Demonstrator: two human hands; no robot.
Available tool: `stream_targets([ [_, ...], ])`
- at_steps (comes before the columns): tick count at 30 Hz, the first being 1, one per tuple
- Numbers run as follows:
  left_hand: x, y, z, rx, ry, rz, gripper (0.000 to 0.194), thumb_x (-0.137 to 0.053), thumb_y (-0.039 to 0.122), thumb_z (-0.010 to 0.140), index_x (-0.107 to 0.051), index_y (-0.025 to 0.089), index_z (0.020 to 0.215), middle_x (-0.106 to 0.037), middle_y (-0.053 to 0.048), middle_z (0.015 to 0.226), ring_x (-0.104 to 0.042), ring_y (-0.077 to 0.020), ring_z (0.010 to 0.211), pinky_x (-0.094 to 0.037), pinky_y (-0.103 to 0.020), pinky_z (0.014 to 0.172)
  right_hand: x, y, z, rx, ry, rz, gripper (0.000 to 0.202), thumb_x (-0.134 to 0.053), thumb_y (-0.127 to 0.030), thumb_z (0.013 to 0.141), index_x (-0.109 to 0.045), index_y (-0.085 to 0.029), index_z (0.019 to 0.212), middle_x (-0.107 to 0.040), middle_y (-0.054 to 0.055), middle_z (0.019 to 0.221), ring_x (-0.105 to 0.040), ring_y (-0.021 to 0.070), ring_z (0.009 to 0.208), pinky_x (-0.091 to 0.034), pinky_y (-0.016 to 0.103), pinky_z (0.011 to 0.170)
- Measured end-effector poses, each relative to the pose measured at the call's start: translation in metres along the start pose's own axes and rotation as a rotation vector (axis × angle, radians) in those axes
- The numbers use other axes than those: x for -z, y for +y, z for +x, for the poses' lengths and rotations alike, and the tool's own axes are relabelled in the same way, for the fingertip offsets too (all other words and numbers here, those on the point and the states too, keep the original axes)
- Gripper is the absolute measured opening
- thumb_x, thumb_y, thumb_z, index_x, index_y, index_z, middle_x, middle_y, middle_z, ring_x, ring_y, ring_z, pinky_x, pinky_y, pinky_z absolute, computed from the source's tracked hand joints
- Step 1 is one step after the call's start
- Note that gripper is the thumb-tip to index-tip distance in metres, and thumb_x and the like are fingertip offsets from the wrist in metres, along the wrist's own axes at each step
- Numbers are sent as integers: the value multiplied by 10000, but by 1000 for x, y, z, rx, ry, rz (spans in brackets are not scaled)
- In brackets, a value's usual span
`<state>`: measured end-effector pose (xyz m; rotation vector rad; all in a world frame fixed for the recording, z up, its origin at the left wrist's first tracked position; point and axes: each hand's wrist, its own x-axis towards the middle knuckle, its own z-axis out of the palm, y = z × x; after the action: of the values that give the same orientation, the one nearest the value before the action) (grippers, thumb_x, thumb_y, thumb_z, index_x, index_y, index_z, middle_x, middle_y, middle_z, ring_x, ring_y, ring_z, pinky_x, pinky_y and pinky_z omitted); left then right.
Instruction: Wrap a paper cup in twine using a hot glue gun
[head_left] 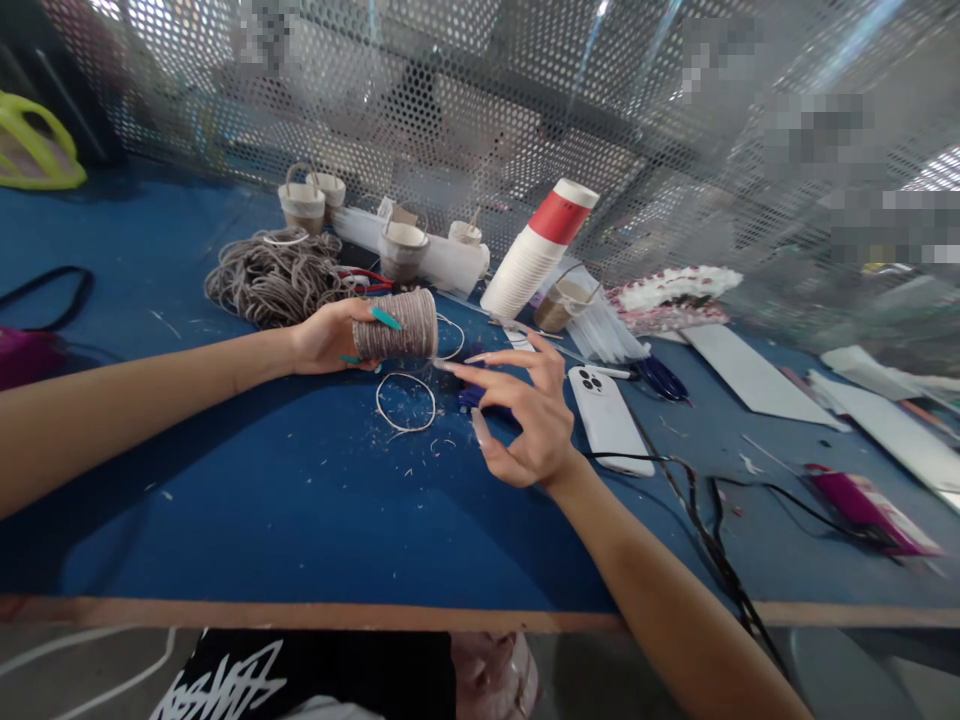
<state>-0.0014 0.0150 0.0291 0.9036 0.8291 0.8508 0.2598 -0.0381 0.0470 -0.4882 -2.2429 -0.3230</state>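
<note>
My left hand (330, 335) is wrapped round a cord-covered cup (401, 325), greyish brown and tipped on its side, with its wider end facing right. My right hand (529, 415) hovers just right of that end, fingers spread and thumb apart, with nothing seen between them. Its index fingertip comes close to the cup's rim; whether it touches, I cannot tell. Below the cup, a thin white cord ring (406, 403) lies on the blue tabletop (300, 530). Behind my left hand is a heap of grey-brown cord (274, 275).
A leaning stack of paper cups (536, 250) stands behind, beside small handled cups (403, 250) and clear glue sticks (611, 325). Right of my hand lie a white phone (609, 420), black cables (697, 510) and a magenta tool (870, 510). A perforated metal screen (480, 120) rises behind.
</note>
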Motion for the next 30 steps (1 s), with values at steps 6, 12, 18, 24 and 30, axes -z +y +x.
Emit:
stream_targets([
  [6, -5, 2, -4, -14, -23, 27, 480, -598, 352, 704, -601, 163, 1145, -672, -11, 794, -532, -204, 851, -341, -294, 671, -3, -3, 1, -116, -184, -109, 197, -530, -319, 833, -480, -257, 1014, -624, 88, 1396, -401, 311, 1425, -168, 655, 1213],
  [12, -3, 1, -3, -12, -8, 21, 525, -582, 378, 722, -592, 154, 1196, -701, -31, 867, -543, -233, 942, -365, -300, 697, -1, 0, 0, -81, -191, -132, 128, -526, -298, 833, -564, -254, 947, -703, 52, 1237, -488, 308, 1368, -147, 646, 1225],
  [18, 0, 1, 0, -9, 7, 13, 434, -597, 372, 693, -644, 150, 1062, -700, -39, 838, -579, -230, 908, -406, -287, 669, -1, 3, 0, 27, -146, -181, 92, -554, -271, 802, -631, -258, 851, -751, 7, 1071, -582, 287, 1246, -161, 612, 1220],
  [24, 3, 1, 2, 19, 32, -38, 425, -591, 366, 694, -643, 185, 1075, -699, -33, 825, -601, -235, 900, -443, -299, 677, -1, 5, 0, 79, -150, -172, 104, -562, -252, 801, -632, -253, 725, -748, -7, 914, -607, 270, 1154, -151, 638, 1204],
  [30, -3, 4, -3, 51, 26, -100, 528, -599, 338, 712, -579, 151, 1206, -691, -8, 749, -570, -168, 737, -382, -246, 597, -1, 4, -3, 27, -21, -114, 39, -545, -237, 781, -574, -259, 796, -720, -26, 783, -648, 220, 886, -348, 568, 1108],
])
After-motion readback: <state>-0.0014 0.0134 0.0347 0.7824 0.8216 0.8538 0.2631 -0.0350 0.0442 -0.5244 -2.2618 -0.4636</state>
